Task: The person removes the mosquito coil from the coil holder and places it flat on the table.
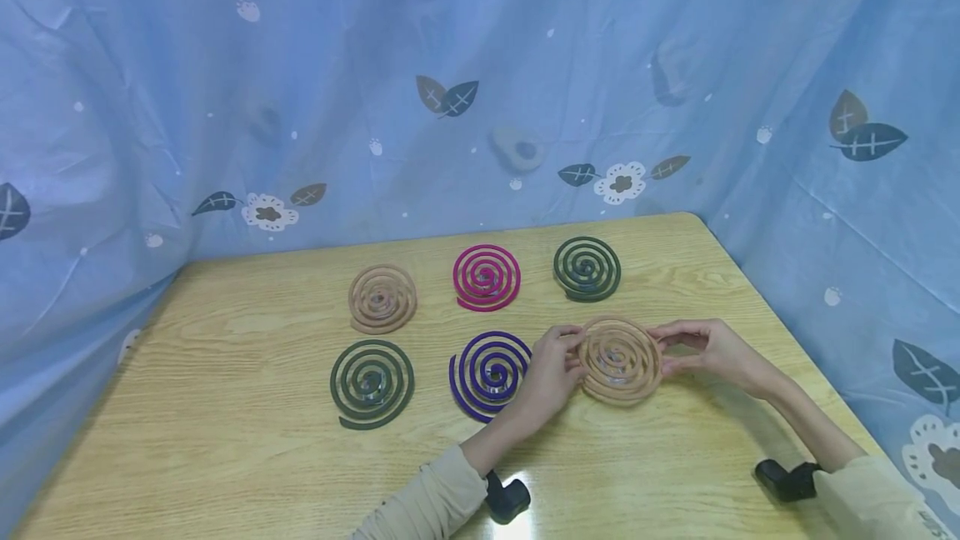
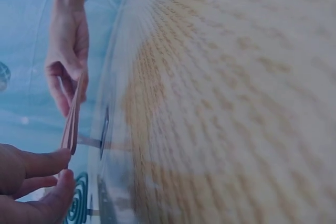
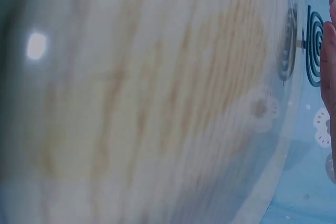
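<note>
Left hand [image 1: 549,375] pinching left edge of tan flat spiral coil [image 1: 617,357] between thumb and fingers, tips nearly meeting. Right hand [image 1: 712,348] likewise pinching opposite edge. Coil being held over right part of pale wood-grain table [image 1: 225,457], right of dark purple spiral coil [image 1: 495,370], nearer person than far-right dark green spiral coil [image 1: 587,268].

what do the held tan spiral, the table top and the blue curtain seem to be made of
Held tan spiral: perhaps pressed powder or plastic; it looks matte and evenly coloured, which leaves it open. Table top: wood or wood-look laminate, fairly glossy, given the grain and bright glare. Blue curtain: probably thin fabric, possibly plastic sheeting, with a soft sheen; it hangs in creases.
</note>
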`<control>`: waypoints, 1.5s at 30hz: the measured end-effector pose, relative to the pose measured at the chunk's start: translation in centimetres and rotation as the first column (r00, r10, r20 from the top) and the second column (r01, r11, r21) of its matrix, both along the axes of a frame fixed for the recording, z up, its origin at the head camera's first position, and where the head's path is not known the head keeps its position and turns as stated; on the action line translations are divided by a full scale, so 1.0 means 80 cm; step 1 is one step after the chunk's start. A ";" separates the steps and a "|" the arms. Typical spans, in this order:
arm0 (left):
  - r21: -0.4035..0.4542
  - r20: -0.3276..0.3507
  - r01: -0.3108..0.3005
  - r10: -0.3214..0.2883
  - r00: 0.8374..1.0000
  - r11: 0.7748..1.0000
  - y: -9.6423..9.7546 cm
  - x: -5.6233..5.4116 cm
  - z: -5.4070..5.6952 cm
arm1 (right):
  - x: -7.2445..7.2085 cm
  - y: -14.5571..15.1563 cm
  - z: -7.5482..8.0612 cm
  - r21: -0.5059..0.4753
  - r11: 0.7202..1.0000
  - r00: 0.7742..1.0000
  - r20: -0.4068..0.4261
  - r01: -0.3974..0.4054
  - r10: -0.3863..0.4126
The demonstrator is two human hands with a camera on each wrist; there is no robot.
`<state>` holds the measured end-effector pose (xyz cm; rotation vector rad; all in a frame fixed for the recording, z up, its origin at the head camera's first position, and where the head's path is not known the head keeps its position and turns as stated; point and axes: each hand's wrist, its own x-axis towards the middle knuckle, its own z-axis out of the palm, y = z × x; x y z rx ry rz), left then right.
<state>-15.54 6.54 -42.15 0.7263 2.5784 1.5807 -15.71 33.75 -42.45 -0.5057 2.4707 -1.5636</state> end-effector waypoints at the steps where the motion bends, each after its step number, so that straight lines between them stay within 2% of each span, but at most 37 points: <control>1: 0.023 0.017 0.005 -0.005 1.000 1.000 0.000 0.000 0.000 | 0.000 0.001 0.000 0.003 1.000 1.000 0.010 0.005 -0.005; 4: 0.086 0.069 0.009 -0.015 0.997 0.996 -0.001 0.000 -0.001 | 0.002 0.003 0.001 -0.004 1.000 0.999 0.033 0.012 -0.012; 12: 0.129 0.124 -0.007 -0.009 0.992 0.992 -0.001 0.000 -0.002 | 0.004 0.005 -0.001 -0.069 0.997 1.000 0.006 -0.014 0.015; 21: 0.155 0.109 0.032 -0.049 0.993 0.987 -0.003 0.001 0.000 | 0.007 0.006 0.000 -0.084 0.996 1.000 -0.001 -0.005 0.005; 29: 0.122 0.105 0.020 -0.033 0.994 0.992 -0.002 0.001 0.003 | 0.010 0.007 0.001 -0.070 0.998 1.000 -0.016 -0.001 0.000; 34: 0.105 0.082 0.023 -0.031 0.996 0.994 0.000 0.004 0.003 | 0.013 0.008 0.002 -0.069 0.998 1.000 -0.018 -0.003 0.002; 41: 0.045 -0.070 0.020 -0.017 0.997 0.999 0.003 0.009 0.000 | 0.021 0.014 0.004 -0.090 0.996 0.999 -0.037 -0.011 0.008; 45: 0.054 -0.066 0.029 -0.025 0.997 0.998 0.007 0.012 0.002 | 0.023 0.019 0.003 -0.093 0.995 0.999 -0.048 -0.026 0.022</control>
